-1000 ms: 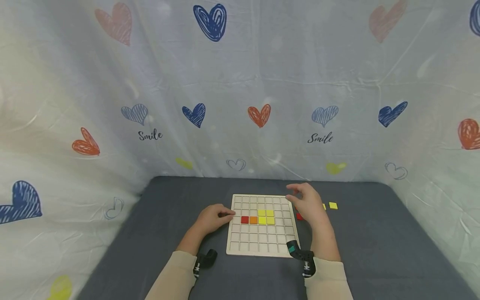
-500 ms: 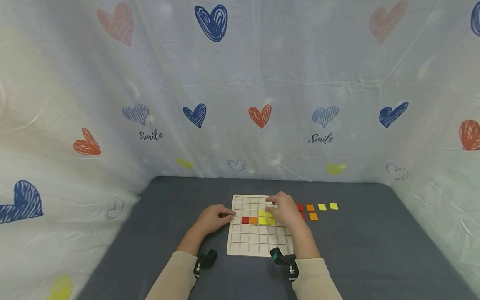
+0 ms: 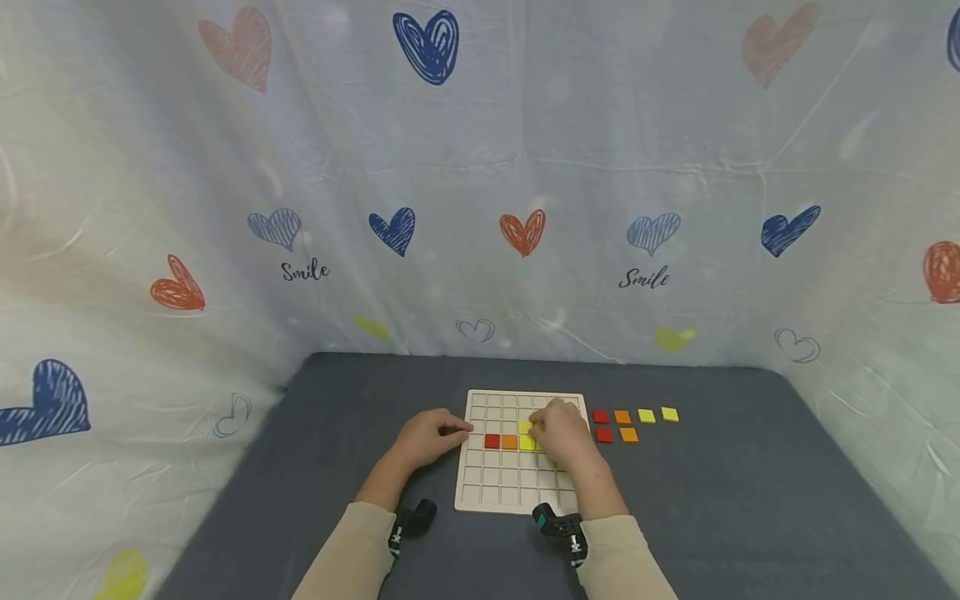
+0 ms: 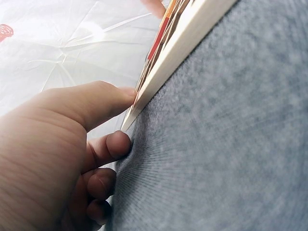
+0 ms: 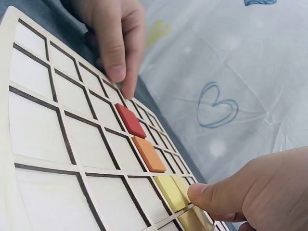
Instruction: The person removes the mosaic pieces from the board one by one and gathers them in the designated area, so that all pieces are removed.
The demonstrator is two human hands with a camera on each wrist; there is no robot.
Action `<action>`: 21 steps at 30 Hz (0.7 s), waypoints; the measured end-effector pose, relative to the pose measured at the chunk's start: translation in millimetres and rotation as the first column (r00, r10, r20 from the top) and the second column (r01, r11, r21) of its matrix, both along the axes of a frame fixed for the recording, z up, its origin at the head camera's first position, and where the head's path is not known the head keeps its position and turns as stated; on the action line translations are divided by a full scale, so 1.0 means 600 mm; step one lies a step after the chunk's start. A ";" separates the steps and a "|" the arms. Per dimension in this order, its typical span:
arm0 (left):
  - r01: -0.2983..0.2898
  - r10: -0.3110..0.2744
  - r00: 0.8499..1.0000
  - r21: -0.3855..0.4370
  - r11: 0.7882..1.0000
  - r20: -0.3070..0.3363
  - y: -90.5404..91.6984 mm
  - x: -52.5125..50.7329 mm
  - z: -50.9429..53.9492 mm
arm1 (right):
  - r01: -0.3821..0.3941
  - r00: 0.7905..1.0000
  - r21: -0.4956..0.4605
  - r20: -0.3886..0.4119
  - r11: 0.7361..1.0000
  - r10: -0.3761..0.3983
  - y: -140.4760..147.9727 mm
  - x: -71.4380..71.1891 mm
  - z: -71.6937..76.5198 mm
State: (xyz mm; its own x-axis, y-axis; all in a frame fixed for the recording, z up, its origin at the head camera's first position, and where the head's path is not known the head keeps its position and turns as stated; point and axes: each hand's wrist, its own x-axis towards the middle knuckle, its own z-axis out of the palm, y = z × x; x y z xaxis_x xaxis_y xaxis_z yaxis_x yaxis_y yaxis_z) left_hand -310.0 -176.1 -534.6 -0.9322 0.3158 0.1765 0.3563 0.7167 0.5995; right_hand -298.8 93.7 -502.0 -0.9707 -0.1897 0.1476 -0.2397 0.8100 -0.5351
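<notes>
A pale wooden grid board [image 3: 491, 497] lies on the dark cloth. In one row sit a red tile [image 3: 492, 441] and an orange tile [image 3: 510, 442], with yellow tiles [image 3: 527, 442] to their right. My left hand [image 3: 424, 437] rests at the board's left edge; its thumb [image 4: 113, 98] touches the rim and its other fingers curl loosely beside it. Over the yellow tiles, my right hand [image 3: 564, 433] pinches at a yellow tile [image 5: 182, 186] with thumb and curled finger. That hand covers part of the yellow group, and its far fingertips are hidden.
Right of the board, loose tiles lie on the cloth [image 3: 750, 500]: two red tiles [image 3: 603, 435], two orange tiles [image 3: 628, 435] and two yellow tiles [image 3: 670, 414]. A white curtain [image 3: 465, 150] with printed hearts hangs behind and at both sides.
My right hand has moved left from beside the loose tiles onto the board's yellow tiles, and its fingers have come closer together. The left hand stays at the board's edge.
</notes>
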 end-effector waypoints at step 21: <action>0.005 -0.005 1.000 0.011 1.000 0.010 0.000 0.002 0.003 | 0.035 0.999 -0.109 0.006 0.993 -0.035 -0.002 -0.004 0.001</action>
